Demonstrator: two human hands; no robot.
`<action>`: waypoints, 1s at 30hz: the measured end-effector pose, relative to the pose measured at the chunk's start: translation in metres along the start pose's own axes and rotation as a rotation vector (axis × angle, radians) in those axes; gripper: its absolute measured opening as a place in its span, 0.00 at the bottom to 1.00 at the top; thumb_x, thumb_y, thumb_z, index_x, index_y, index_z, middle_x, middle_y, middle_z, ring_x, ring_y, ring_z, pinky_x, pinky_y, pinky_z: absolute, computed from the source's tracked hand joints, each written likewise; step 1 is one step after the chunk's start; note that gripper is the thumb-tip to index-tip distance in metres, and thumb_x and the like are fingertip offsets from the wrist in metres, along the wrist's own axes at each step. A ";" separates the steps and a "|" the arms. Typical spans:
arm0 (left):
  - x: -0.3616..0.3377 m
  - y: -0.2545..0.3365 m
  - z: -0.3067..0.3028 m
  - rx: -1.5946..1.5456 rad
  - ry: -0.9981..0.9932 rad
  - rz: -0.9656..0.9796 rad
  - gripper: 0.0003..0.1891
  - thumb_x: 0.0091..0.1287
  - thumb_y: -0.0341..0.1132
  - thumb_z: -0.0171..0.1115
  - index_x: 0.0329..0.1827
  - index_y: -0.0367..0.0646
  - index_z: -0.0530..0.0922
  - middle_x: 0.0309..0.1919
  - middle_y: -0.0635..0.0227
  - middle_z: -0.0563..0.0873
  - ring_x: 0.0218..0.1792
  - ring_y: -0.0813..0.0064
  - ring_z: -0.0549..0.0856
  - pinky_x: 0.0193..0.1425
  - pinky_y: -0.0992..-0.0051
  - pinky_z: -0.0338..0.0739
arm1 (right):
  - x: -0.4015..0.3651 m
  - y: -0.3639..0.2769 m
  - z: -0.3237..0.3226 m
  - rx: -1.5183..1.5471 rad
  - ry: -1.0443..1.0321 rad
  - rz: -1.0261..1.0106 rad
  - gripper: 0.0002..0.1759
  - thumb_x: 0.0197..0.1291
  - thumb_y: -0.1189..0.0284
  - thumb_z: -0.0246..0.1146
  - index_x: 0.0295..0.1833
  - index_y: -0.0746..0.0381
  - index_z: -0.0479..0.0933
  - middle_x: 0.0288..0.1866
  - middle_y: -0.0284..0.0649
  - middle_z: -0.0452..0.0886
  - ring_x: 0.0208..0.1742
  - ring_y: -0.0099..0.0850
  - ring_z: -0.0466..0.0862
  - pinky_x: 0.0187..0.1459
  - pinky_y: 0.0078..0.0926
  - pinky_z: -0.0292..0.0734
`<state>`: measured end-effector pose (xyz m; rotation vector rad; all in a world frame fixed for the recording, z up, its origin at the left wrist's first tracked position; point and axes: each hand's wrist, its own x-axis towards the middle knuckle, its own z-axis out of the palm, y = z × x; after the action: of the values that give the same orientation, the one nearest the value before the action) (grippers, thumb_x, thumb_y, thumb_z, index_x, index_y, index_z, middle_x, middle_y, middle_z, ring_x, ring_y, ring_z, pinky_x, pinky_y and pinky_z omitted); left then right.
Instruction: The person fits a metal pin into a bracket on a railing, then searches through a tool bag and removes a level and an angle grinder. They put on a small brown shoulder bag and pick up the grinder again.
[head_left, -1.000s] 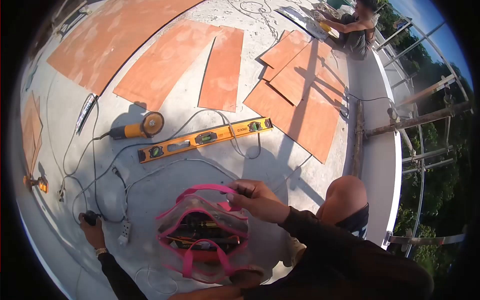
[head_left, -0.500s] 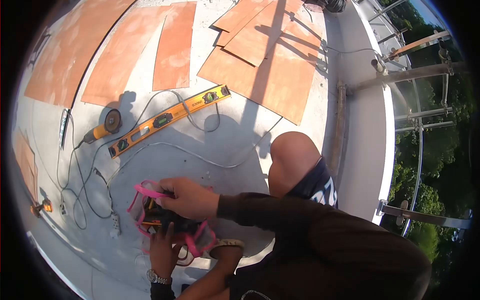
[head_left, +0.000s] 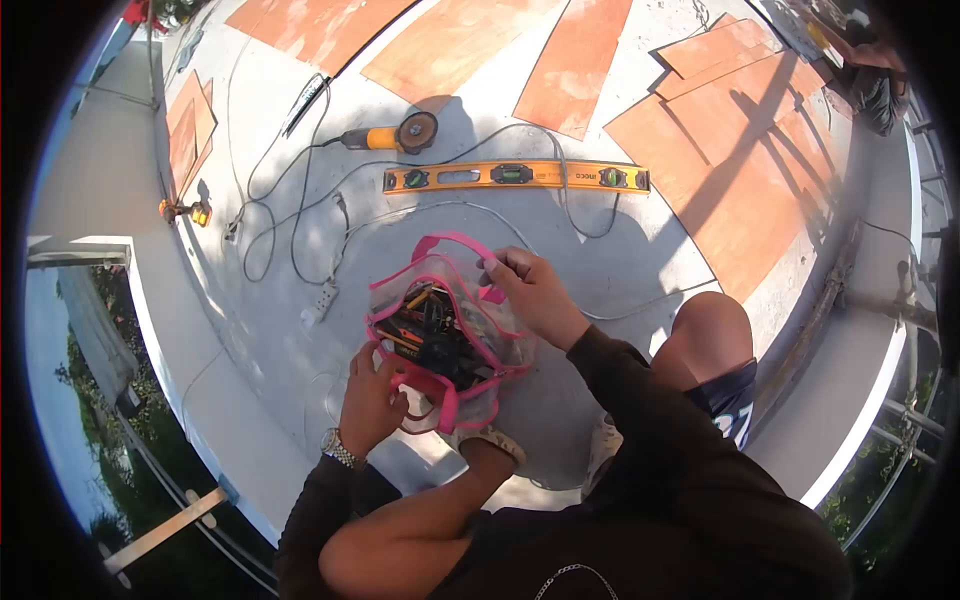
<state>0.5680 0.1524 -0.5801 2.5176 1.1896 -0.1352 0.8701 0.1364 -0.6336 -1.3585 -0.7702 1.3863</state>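
Observation:
A clear plastic tool bag [head_left: 393, 290] with pink trim sits on the floor before me, its top gaping. Dark and orange-yellow hand tools [head_left: 430, 330] fill it, too jumbled to tell apart. My right hand [head_left: 535, 297] pinches the pink strap [head_left: 462, 240] on the bag's far right side. On the near left side, my left hand [head_left: 372, 402] has its fingers curled over the bag's pink edge, a watch on the wrist. Both hands are outside the bag's mouth.
A yellow spirit level [head_left: 540, 175] and an angle grinder [head_left: 395, 135] lie beyond the bag among cords. A power strip [head_left: 322, 300] and cordless drill [head_left: 187, 211] are leftward. Plywood sheets [head_left: 570, 70] cover the far floor. Another person [head_left: 875, 75] crouches at far right.
Both hands have drawn back from over the bag's mouth to its sides, and the tools inside now show. My view has turned left, bringing the left wall and other person into sight.

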 end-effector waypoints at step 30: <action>-0.101 -0.035 -0.007 -0.818 -0.544 -0.363 0.15 0.73 0.45 0.62 0.46 0.42 0.86 0.29 0.70 0.87 0.28 0.80 0.83 0.36 0.74 0.78 | 0.173 0.046 -0.156 -1.814 0.302 0.157 0.45 0.46 0.55 0.81 0.68 0.54 0.68 0.67 0.45 0.69 0.70 0.47 0.71 0.66 0.54 0.71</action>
<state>0.4758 0.1019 -0.5600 1.4279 1.1374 -0.3211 1.0348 0.2533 -0.7584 -2.8570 -1.8534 0.1970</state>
